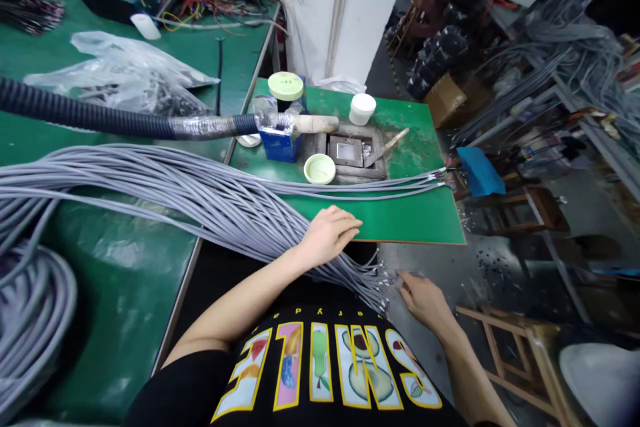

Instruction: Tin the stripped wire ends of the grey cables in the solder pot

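A thick bundle of grey cables [240,207] runs from the left bench and droops over the front edge of the green board. On top of the bundle rests my left hand [327,235], palm down, fingers stretched out and close together. My right hand [424,300] is beyond the board's front edge, beside the stripped cable ends [383,278]. Its thumb and fingers are slightly apart; whether the fingertips touch a wire is unclear. A few separate cables [390,188] lie across the board, their bared ends at its right edge.
Behind the cables sit a solder pot [346,151] with a scraper [387,148], a pale green dish [320,169], a white jar [363,109] and a blue box [280,143]. A black hose [125,121] crosses from the left. A wooden stool [515,353] stands at right.
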Motion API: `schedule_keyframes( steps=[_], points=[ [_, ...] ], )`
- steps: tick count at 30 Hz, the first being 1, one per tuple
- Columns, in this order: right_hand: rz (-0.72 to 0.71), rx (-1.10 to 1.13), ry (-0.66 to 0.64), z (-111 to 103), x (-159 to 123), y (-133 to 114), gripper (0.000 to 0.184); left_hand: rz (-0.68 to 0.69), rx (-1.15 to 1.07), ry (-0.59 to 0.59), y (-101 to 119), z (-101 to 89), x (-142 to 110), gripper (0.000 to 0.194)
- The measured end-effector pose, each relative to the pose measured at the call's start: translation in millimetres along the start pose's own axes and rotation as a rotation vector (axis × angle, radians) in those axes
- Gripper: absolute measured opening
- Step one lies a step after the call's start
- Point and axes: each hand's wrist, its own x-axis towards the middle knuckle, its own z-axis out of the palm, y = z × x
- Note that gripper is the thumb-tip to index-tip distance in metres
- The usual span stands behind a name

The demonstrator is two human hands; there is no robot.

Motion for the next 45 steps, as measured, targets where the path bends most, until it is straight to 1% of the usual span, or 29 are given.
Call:
schedule_keyframes(
  steps=[1, 2, 3, 5, 7, 9, 11, 13, 15, 16, 17, 18, 20, 22, 23, 24, 25, 26, 27, 28, 31, 32, 34, 37, 39, 41, 43, 45],
  points=[
    [0.038, 0.046, -0.080, 1.9, -2.5, -0.8, 0.029, 0.022, 0.113, -0.015, -4.0, -0.9, 6.2, 0.024],
    [0.056, 0.117, -0.127, 2.9, -2.8, -4.4, 0.032, 0.031, 0.217, -0.026, -7.8, -1.0, 12.6, 0.024],
    [0.055, 0.204, -0.144, 2.8, -1.2, -10.2, 0.034, 0.032, 0.311, -0.036, -11.5, -0.1, 18.8, 0.025],
    [0.009, 0.388, -0.126, 0.3, 7.2, -24.6, 0.035, 0.016, 0.464, -0.055, -17.6, 3.8, 30.0, 0.026],
    [-0.023, 0.539, -0.097, -3.0, 19.3, -38.7, 0.033, -0.007, 0.571, -0.077, -22.2, 9.5, 38.2, 0.027],
    [-0.020, 0.705, -0.099, -3.3, 32.0, -50.9, 0.031, -0.025, 0.634, -0.088, -24.9, 15.1, 43.0, 0.025],
    [0.008, 0.934, -0.129, 1.3, 43.9, -62.1, 0.031, -0.033, 0.651, -0.087, -25.3, 18.6, 44.5, 0.020],
    [0.044, 1.200, -0.168, 9.1, 54.9, -72.1, 0.034, -0.022, 0.626, -0.085, -22.3, 18.3, 42.8, 0.014],
    [0.110, 1.444, -0.182, 15.2, 65.5, -78.7, 0.039, 0.015, 0.574, -0.079, -15.4, 13.1, 37.6, 0.015],
    [0.154, 1.547, -0.153, 15.8, 70.8, -79.5, 0.042, 0.039, 0.544, -0.074, -10.7, 9.0, 33.5, 0.018],
    [0.200, 1.633, -0.086, 14.1, 75.8, -78.2, 0.044, 0.061, 0.512, -0.070, -5.7, 4.2, 28.5, 0.021],
    [0.243, 1.699, 0.021, 10.0, 80.5, -74.9, 0.045, 0.080, 0.479, -0.071, -0.8, -0.9, 22.6, 0.023],
    [0.304, 1.760, 0.307, -4.7, 87.5, -63.1, 0.043, 0.106, 0.413, -0.092, 7.3, -10.2, 8.9, 0.025],
    [0.334, 1.728, 0.592, -24.1, 89.6, -49.2, 0.040, 0.118, 0.350, -0.136, 11.0, -16.4, -5.4, 0.024],
    [0.338, 1.678, 0.708, -33.7, 88.4, -43.7, 0.039, 0.118, 0.316, -0.162, 11.2, -18.0, -12.0, 0.024],
    [0.332, 1.607, 0.797, -42.3, 85.8, -40.3, 0.038, 0.113, 0.278, -0.187, 10.7, -18.8, -17.9, 0.023],
    [0.312, 1.522, 0.842, -49.4, 82.0, -39.3, 0.037, 0.102, 0.232, -0.207, 9.9, -18.8, -22.8, 0.022],
    [0.281, 1.425, 0.830, -54.7, 77.5, -41.1, 0.037, 0.082, 0.172, -0.215, 9.3, -18.3, -26.6, 0.021],
    [0.242, 1.324, 0.760, -58.1, 72.6, -45.4, 0.036, 0.054, 0.093, -0.202, 9.4, -17.6, -29.1, 0.020],
    [0.195, 1.228, 0.646, -59.9, 67.9, -51.8, 0.035, 0.020, -0.006, -0.176, 10.3, -16.7, -30.4, 0.019],
    [0.009, 0.980, 0.237, -57.7, 57.4, -77.3, 0.030, -0.099, -0.375, -0.058, 17.6, -14.2, -28.7, 0.024],
    [-0.054, 0.919, 0.139, -55.4, 55.6, -85.5, 0.029, -0.136, -0.492, -0.027, 20.5, -13.4, -27.1, 0.025],
    [-0.156, 0.834, 0.012, -50.4, 54.1, -98.2, 0.027, -0.217, -0.672, 0.024, 24.9, -11.6, -24.1, 0.027],
    [-0.219, 0.776, -0.069, -44.1, 55.1, -105.1, 0.027, -0.322, -0.804, 0.111, 27.4, -8.1, -22.4, 0.026],
    [-0.241, 0.756, -0.088, -41.5, 56.8, -104.0, 0.026, -0.342, -0.816, 0.161, 27.8, -5.5, -22.8, 0.025],
    [-0.254, 0.735, -0.065, -39.6, 58.8, -101.8, 0.024, -0.336, -0.790, 0.175, 28.5, -2.8, -23.3, 0.024],
    [-0.250, 0.721, -0.002, -38.1, 60.8, -100.7, 0.021, -0.319, -0.753, 0.161, 29.8, 0.0, -23.3, 0.025],
    [-0.238, 0.730, 0.058, -36.9, 62.6, -100.9, 0.026, -0.309, -0.735, 0.147, 31.0, 2.2, -23.0, 0.024]
  ],
)
